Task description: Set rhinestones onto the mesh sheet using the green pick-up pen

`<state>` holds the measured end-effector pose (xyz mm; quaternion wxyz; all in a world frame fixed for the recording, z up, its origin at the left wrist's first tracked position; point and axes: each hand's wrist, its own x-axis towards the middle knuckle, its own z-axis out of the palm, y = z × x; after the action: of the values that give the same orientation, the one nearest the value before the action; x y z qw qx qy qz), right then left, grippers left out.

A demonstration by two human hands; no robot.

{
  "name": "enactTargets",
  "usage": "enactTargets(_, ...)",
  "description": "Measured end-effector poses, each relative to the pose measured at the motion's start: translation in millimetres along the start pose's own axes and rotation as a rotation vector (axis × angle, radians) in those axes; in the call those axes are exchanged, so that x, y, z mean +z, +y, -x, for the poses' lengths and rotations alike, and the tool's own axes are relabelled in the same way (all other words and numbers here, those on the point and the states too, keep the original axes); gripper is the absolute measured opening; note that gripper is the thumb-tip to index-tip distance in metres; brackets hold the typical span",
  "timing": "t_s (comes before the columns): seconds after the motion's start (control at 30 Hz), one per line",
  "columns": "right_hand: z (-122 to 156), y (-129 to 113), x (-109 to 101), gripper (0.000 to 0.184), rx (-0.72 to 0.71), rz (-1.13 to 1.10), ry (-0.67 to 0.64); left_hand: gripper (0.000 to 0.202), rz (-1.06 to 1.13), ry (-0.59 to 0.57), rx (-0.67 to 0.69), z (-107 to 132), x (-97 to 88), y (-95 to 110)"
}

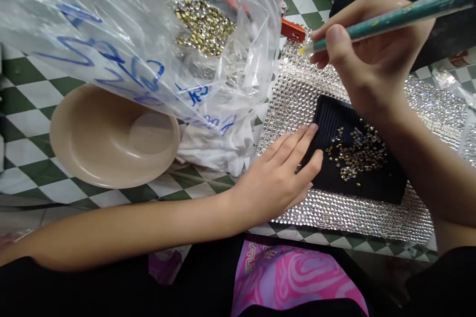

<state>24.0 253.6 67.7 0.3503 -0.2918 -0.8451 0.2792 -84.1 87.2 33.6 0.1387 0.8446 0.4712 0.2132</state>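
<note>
Black ridged tray [372, 190], at 4 o'clock on the rhinestone sheet [297, 94], is steadied by the flat, spread left hand [277, 181]; green picker stick [401, 14] is pinched in the right hand [372, 49] at 1 o'clock, its tip best set squarely on one loose stone [359, 153].

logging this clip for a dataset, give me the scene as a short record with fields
left hand: open, flat, fingertips on the left edge of the tray
right hand: holds a green stick, tip over the sheet
tray: black, lies on the sheet, loose stones in it
sheet: covered in rows of silver stones
bag: clear, blue writing, gold studs inside
bowl: beige, partly under the bag
table: green and white checks
</note>
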Motion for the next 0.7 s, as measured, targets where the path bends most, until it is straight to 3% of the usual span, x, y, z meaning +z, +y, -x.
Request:
enactTargets(0.17, 1.1, 5.2, 7.9, 0.02, 0.034, 0.024, -0.062, 0.044, 0.006, 0.011, 0.012, 0.1, -0.4, -0.4)
enactTargets(0.7, 3.1, 8.8, 10.4, 0.016, 0.008, 0.074, -0.058, 0.045, 0.0, 0.0, 0.009, 0.1, -1.3, 0.0)
